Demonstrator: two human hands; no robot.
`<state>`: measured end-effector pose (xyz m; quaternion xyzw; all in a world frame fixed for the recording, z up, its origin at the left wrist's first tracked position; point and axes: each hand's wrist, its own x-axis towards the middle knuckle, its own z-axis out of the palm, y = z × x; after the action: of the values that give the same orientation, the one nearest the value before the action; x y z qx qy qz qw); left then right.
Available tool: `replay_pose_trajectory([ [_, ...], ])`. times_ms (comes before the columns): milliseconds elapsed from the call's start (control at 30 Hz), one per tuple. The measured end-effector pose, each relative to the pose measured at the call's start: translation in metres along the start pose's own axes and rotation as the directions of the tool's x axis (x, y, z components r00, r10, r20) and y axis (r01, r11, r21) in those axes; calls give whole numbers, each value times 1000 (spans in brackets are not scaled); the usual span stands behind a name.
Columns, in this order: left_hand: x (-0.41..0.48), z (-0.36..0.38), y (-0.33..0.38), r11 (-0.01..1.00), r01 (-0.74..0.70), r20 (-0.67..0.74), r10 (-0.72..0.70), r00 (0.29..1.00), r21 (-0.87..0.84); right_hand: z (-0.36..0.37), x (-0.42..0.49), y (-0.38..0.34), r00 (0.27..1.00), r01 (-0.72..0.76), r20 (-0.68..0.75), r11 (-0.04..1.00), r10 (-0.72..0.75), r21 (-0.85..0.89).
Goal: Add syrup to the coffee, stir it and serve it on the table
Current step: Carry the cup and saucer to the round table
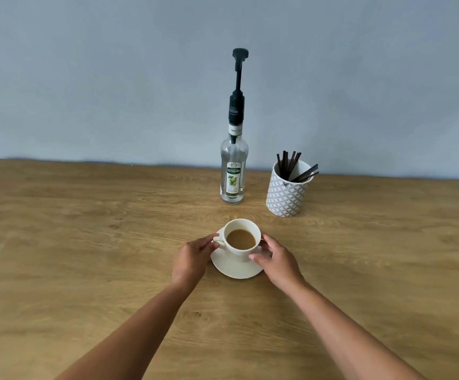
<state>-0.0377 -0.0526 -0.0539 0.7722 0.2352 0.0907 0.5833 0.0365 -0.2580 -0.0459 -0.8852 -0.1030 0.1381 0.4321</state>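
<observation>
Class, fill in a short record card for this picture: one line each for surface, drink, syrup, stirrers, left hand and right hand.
surface: wooden table
drink: milky coffee in a white cup on a saucer
syrup: upright pump bottle behind the cup
stirrers: dark sticks in a patterned holder, right of the bottle
left hand: fingers at the cup's handle
right hand: fingers against the cup's right side

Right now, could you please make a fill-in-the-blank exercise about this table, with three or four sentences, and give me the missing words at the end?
1. The coffee cup stands on a white ____.
2. The syrup bottle is topped with a black ____.
3. The dark stirrers stand in a patterned ____, to the right of the bottle.
4. The left hand and right hand are at the cup's two sides; its handle points toward the ____ hand.

Missing words: saucer; pump; holder; left
</observation>
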Motion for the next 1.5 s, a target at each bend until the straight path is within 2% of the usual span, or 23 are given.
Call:
replay_pose_trajectory([
  [167, 0, 1, 1, 998, 44, -2, -45, 999, -38, -6, 3, 1, 998, 16, 58, 999, -18, 47],
  [300, 1, -1, 4, 988, 136, -56, -132, 990, 77, -20, 15, 2, 995, -13, 103, 998, 7, 58],
  [400, 2, -1, 5, 966, 228, -67, -221, 973, 124, -31, 30, 2, 997, -75, 31, 997, 75, -15],
  [567, 5, 7, 7, 946, 315, -66, -311, 948, 78, -28, 40, 0, 978, -169, 101, 978, 181, -122],
  [767, 6, 16, 10, 944, 314, -114, -302, 946, 104, -13, 41, -2, 989, -89, 86, 955, 117, -282],
  [900, 6, 21, 11, 943, 318, -154, -301, 941, 97, -8, 40, -3, 991, -87, 71, 944, 115, -318],
  [1167, 4, 23, 10, 939, 344, -214, -331, 919, 23, -6, 42, 1, 993, -66, 83, 976, 85, -207],
  [1300, -3, 20, 5, 930, 358, -227, -368, 902, -83, -2, 40, 1, 995, -31, 85, 992, 42, -120],
  [1500, -20, 12, -7, 899, 370, -261, -424, 867, -232, 9, 39, -1, 986, -25, 166, 999, 19, 32],
])
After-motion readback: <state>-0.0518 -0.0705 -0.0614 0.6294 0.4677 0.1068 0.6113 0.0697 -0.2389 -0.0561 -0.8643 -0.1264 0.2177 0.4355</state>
